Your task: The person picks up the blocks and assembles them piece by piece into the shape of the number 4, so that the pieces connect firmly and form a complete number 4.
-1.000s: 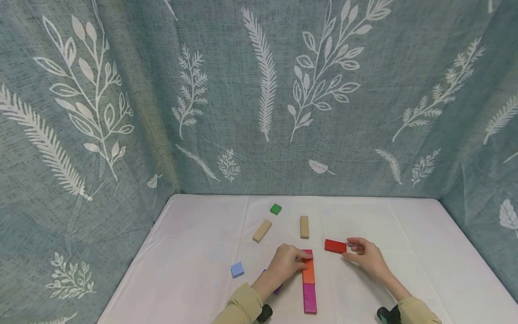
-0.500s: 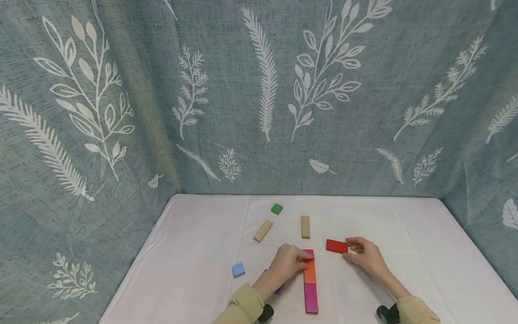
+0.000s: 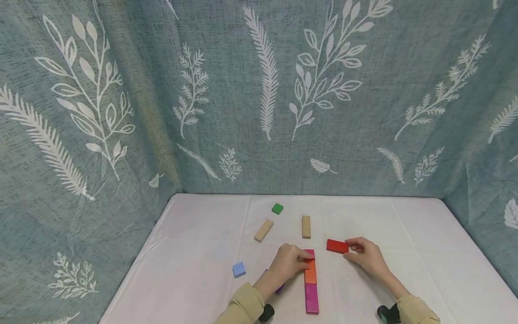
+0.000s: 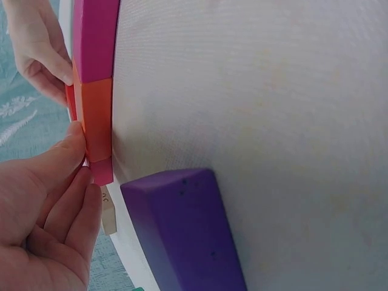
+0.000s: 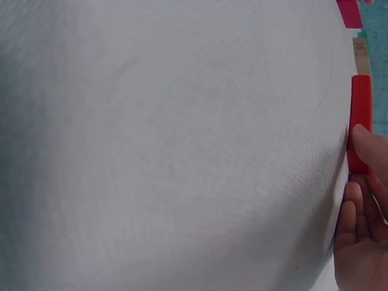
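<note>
On the left of the white cloth-covered table I see a small light-blue square wooden block lying alone; further back a tan oblong wooden block lies askew, with a small green square block behind it; my left hand rests curled over a purple wooden block, with thumb and fingertips pinching the far end of a flat line of blocks, where an orange wooden block sits between a short pink piece and a long magenta wooden block; a second tan oblong block stands apart behind them; to the right, my right hand has its fingers curled, pinching the near end of a flat red rectangular wooden block that lies flat on the cloth, well apart from the line. I judge these blocks light, stiff and smooth-painted, so a little slippery; best taken across the narrow long edges. The cloth looks soft and slightly wrinkled; grey-green curtains printed with white leaves close in the back and both sides.
</note>
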Tool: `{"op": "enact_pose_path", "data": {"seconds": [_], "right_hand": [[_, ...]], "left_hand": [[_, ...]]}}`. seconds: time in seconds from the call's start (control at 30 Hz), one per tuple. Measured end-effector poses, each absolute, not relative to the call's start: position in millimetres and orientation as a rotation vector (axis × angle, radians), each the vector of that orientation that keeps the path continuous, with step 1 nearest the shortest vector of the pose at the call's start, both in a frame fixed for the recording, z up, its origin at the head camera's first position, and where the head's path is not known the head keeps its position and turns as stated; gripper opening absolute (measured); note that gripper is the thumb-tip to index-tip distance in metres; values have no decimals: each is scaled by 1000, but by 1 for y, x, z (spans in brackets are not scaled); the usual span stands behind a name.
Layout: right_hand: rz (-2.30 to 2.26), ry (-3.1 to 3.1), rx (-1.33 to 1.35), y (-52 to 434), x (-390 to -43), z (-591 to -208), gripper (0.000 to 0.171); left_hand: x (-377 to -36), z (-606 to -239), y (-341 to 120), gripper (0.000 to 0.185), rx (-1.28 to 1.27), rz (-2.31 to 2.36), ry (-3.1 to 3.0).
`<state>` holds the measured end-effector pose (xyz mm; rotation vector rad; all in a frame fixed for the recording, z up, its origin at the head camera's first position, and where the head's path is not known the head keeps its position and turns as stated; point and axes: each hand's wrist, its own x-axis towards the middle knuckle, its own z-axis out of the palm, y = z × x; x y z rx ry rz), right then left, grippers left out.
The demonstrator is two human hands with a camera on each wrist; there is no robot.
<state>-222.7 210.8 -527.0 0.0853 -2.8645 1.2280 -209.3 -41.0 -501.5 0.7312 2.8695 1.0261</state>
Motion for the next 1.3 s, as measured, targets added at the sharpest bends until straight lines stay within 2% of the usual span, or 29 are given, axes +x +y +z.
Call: {"op": "enact_pose_path", "data": {"seconds": [1.3], "right_hand": [[1279, -2869, 93, 215, -225, -518, 38]], "left_hand": [[-212, -503, -40, 23, 709, 995, 2886]]}}
